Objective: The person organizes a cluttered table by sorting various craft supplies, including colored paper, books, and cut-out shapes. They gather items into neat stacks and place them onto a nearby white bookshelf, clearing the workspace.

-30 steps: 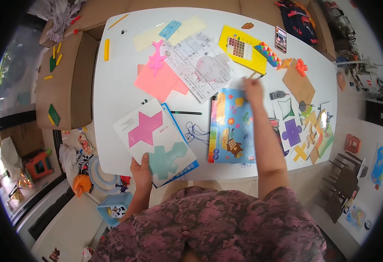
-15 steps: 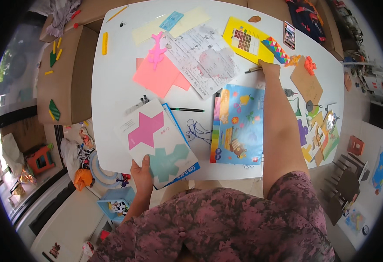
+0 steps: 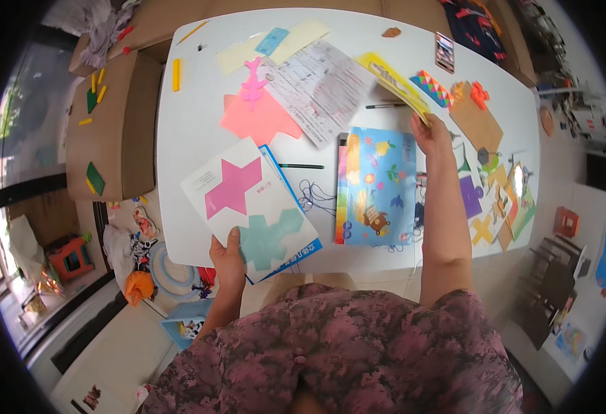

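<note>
My left hand (image 3: 228, 262) grips the near left edge of a white sheet (image 3: 213, 169) printed with a magenta and a teal shape, its thumb on top. A blue-edged booklet (image 3: 273, 160) shows underneath it. At the right, my right hand (image 3: 433, 132) has its fingers closed on the near corner of a thin yellow booklet (image 3: 395, 81), which is tilted up off the table. Just nearer me lies a light blue picture book (image 3: 384, 186) with flowers and a bear. A dark pen (image 3: 384, 106) rests beside the yellow booklet.
On the white table (image 3: 196, 131) are pink paper (image 3: 255, 121), printed sheets (image 3: 324, 83), a black pen (image 3: 301, 165), dark blue cord (image 3: 317, 196), a phone (image 3: 444, 52) and a brown card (image 3: 479, 117). Paper cutouts (image 3: 500, 207) crowd the right edge. A brown sofa (image 3: 113, 131) stands left.
My right hand has drawn back toward me, raising and tilting the yellow booklet off the table. My left hand still holds the white sheet. The whole view has shifted slightly.
</note>
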The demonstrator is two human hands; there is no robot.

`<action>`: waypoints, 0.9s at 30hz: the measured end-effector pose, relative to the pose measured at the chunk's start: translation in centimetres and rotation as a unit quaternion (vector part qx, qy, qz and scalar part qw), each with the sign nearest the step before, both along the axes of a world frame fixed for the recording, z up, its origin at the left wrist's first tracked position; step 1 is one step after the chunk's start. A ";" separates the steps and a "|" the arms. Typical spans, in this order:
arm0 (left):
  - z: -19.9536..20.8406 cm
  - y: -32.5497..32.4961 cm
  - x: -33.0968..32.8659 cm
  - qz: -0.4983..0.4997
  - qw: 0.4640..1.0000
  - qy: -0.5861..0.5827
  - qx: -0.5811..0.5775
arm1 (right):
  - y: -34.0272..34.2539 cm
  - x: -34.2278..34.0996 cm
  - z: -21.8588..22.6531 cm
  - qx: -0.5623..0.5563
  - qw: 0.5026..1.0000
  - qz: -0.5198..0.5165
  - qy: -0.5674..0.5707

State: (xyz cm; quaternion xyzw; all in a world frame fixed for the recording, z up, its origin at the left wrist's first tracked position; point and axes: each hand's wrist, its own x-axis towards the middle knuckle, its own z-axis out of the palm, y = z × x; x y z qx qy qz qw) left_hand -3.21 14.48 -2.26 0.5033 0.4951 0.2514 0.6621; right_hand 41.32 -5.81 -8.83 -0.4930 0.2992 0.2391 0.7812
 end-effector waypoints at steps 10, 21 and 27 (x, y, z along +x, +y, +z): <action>1.8 0.3 -0.5 -0.032 0.999 -0.007 0.035 | -6.2 -10.5 5.6 0.171 0.983 -0.048 0.045; 4.2 0.7 -3.1 -0.083 0.994 -0.027 0.066 | -13.8 -19.0 2.9 -0.183 0.976 0.099 -0.067; 3.9 1.0 -3.9 -0.086 0.992 -0.035 0.083 | -11.6 -21.0 6.6 -0.049 0.987 0.036 -0.148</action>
